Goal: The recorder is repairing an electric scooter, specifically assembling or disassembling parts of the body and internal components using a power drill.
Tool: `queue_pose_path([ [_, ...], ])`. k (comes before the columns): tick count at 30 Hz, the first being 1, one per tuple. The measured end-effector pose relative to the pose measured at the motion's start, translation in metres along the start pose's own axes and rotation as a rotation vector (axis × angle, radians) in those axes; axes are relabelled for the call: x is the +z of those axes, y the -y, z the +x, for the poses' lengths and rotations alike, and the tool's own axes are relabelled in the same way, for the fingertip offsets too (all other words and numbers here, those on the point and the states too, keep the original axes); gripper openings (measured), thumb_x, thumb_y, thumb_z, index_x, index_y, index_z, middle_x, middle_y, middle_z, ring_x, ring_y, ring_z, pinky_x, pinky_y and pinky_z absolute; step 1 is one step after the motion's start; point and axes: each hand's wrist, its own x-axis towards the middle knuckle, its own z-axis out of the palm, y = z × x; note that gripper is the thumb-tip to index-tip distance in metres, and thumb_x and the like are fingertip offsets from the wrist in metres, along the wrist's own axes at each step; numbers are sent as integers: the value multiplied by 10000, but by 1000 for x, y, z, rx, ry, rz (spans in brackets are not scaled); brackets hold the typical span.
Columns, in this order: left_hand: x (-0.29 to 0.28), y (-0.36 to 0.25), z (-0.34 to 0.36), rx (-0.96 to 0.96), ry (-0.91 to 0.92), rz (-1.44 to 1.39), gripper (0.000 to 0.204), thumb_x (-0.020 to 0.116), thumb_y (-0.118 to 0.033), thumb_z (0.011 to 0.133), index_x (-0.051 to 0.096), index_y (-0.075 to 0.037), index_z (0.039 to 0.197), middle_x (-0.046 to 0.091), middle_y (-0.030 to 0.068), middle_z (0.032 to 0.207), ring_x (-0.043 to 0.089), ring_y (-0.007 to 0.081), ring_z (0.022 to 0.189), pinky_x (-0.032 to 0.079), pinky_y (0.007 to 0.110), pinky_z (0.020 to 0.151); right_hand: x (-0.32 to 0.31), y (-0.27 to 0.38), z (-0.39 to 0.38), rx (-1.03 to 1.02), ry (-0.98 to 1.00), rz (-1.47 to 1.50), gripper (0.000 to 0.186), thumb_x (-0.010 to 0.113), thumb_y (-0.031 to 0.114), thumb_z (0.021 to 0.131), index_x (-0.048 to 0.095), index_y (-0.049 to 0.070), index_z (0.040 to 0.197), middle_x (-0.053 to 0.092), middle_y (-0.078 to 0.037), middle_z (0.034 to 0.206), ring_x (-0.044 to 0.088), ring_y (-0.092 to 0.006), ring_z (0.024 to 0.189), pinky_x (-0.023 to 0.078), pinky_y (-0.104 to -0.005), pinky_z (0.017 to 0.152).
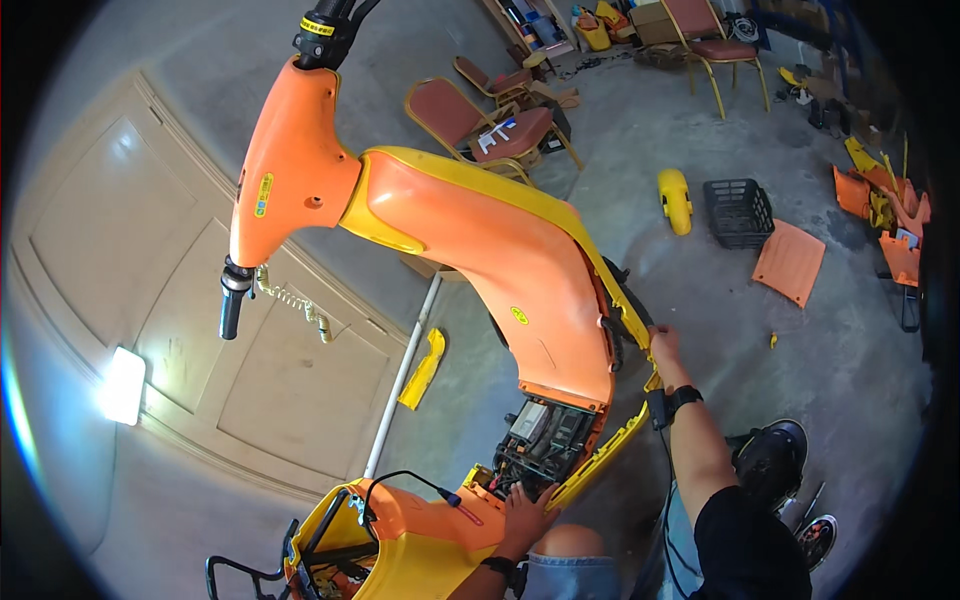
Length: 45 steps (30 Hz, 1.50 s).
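Observation:
An orange and yellow scooter body [500, 290] stretches diagonally before me, with an open compartment of black electrical parts and wires [545, 440] near its lower middle. My right hand [665, 345] grips a long yellow side trim panel [610, 450] along the scooter's right side. My left hand [525, 515] rests at the lower edge of the open compartment, fingers apart. The rear frame [330, 540] is exposed at lower left, with a dark cable looping over it. The handlebar [325, 30] is at the top.
On the grey floor lie a yellow fender [675, 200], black crate [735, 215], orange panel [790, 260] and several loose parts [880, 200]. Folding chairs [445, 115] stand behind. A white pole [405, 370], yellow piece [425, 370] and glowing lamp [125, 385] are at left.

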Motion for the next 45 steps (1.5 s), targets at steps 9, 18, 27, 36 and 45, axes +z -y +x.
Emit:
queue_pose_path([
  [9, 14, -2, 2, -49, -45, -18, 625, 496, -567, 906, 371, -322, 1467, 316, 425, 1408, 302, 522, 1356, 253, 557, 1094, -2, -5, 12, -15, -15, -181, 291, 643, 216, 835, 640, -60, 930, 669, -182, 839, 665, -280, 746, 504, -419, 647],
  [18, 20, -3, 0, -40, -165, 44, 769, 497, -541, 911, 337, -29, 1463, 401, 418, 1358, 364, 510, 1329, 279, 565, 1082, 6, 0, -15, 64, 191, -39, 350, 591, 261, 898, 625, -69, 1012, 671, -170, 874, 649, -266, 755, 495, -388, 672],
  [27, 15, -7, 2, -60, -135, 83, 712, 495, -519, 914, 406, -33, 1426, 396, 418, 1365, 348, 508, 1339, 258, 559, 1095, 11, -17, -31, -1, 200, -310, 366, 544, 327, 959, 596, 12, 1137, 659, -119, 1001, 608, -237, 919, 477, -372, 812],
  [36, 8, -10, 0, -93, -115, 11, 691, 519, -502, 903, 438, -37, 1407, 389, 412, 1374, 350, 507, 1337, 253, 559, 1100, 14, 6, -68, 121, 477, -195, 522, 315, 557, 1008, 624, 169, 1174, 638, 5, 1159, 576, -183, 1029, 443, -475, 893],
  [45, 7, -7, 0, -122, -119, -37, 660, 560, -480, 881, 480, -34, 1360, 386, 415, 1370, 348, 496, 1336, 259, 556, 1093, 14, 4, -71, 323, 470, -108, 515, 334, 599, 974, 586, 196, 1172, 609, -28, 1190, 497, -251, 1179, 374, -581, 949],
])
